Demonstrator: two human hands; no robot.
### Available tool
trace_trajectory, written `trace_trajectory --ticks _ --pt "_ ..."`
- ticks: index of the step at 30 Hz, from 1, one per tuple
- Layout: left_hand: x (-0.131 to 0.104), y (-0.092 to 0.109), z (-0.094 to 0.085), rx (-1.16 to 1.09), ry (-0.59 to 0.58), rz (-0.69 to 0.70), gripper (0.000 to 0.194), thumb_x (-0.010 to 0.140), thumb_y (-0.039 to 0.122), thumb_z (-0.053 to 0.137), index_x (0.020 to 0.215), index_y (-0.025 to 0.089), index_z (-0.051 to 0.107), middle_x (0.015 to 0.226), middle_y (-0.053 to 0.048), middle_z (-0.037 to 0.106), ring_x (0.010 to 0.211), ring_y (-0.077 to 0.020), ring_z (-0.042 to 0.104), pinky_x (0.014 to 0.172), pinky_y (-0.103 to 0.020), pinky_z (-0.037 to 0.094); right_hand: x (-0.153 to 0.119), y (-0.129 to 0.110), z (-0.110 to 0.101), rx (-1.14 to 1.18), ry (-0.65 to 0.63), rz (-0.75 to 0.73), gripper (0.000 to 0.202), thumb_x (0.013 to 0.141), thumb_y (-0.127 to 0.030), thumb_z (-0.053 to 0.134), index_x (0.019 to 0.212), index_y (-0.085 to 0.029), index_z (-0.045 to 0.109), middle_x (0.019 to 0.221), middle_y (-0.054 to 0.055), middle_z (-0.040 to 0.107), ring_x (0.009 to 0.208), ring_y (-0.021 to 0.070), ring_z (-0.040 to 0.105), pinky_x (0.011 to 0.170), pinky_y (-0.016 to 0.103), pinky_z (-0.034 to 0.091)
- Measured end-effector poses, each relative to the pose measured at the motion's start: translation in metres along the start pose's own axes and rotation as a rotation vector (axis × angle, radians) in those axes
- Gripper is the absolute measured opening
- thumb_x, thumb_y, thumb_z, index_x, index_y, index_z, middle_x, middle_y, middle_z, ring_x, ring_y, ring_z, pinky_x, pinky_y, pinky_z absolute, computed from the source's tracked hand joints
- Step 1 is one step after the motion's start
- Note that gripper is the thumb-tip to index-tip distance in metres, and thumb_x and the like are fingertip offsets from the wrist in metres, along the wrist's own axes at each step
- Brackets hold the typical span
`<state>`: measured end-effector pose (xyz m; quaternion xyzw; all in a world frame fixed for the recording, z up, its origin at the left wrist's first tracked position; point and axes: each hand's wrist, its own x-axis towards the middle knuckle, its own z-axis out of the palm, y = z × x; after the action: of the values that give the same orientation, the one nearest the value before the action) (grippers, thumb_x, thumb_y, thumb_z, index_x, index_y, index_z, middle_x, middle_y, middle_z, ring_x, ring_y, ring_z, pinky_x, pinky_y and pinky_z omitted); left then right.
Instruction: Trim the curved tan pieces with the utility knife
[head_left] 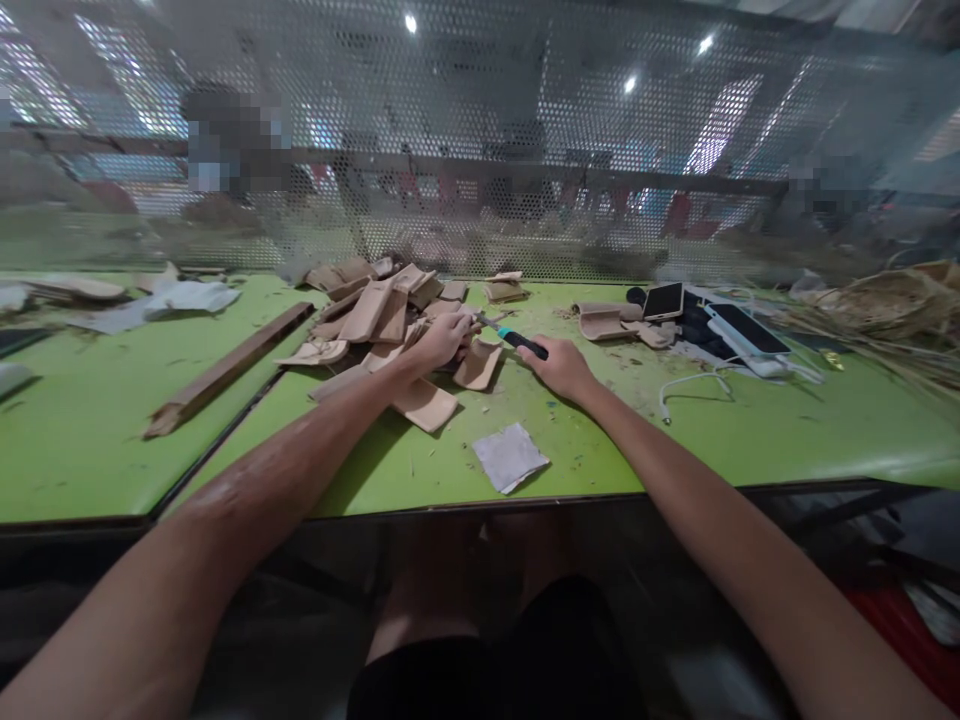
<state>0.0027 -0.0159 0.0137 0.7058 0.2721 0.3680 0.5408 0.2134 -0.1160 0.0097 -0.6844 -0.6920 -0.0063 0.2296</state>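
My right hand (561,366) is wrapped round the black and teal handle of a thin-bladed tool (523,343), whose blade points left toward my other hand. My left hand (444,340) is closed, with its fingertips near the blade's tip; what it grips is too small to make out. Under and behind my left hand lies a heap of curved tan pieces (370,308). One curved piece (478,366) rests just right of that hand. A small group of similar pieces (505,288) sits behind the blade.
A green table (600,440) carries a folded grey cloth (510,457) near its front edge, a long wooden bar (229,370) at left, and phones (748,328) with a white cable at right. Dry fibres (892,310) lie far right. A perforated screen (465,130) stands behind.
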Motion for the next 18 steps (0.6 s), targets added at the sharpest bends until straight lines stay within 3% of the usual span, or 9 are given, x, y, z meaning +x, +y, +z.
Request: trace_trajectory --ticks 7,12,18 --pt "0.0011 -0.0003 -0.001 -0.073 -0.019 -0.013 0.033 0.102 0.021 0.042 0.069 0.017 0.042 0.054 0.007 0.034 0.041 -0.0034 0.032 0.039 -0.015 0.028 0.0005 0.0003 -0.0012 -0.044 0.046 0.1 0.051 0.096 -0.056 0.038 0.098 -0.017 0.071 0.079 0.009 0.068 0.067 0.02 0.055 0.056 0.028 0.03" --pt "0.0041 -0.0045 -0.0013 -0.101 -0.015 -0.002 0.031 0.101 0.025 0.046 0.071 0.018 0.045 0.055 0.008 0.033 0.039 -0.0038 0.03 0.038 -0.017 0.029 -0.0013 -0.0025 -0.002 -0.005 -0.004 -0.014 0.05 0.096 -0.057 0.039 0.099 -0.018 0.07 0.082 0.008 0.07 0.069 0.0197 0.057 0.058 0.027 0.031" --pt "0.0026 0.0006 -0.0007 -0.073 -0.002 -0.003 0.032 0.1 0.022 0.047 0.068 0.018 0.041 0.054 0.007 0.033 0.039 -0.0042 0.033 0.039 -0.017 0.027 -0.0004 0.0 -0.0004 -0.09 0.071 0.125 0.052 0.096 -0.058 0.037 0.101 -0.019 0.07 0.082 0.01 0.07 0.07 0.0215 0.057 0.058 0.029 0.03"
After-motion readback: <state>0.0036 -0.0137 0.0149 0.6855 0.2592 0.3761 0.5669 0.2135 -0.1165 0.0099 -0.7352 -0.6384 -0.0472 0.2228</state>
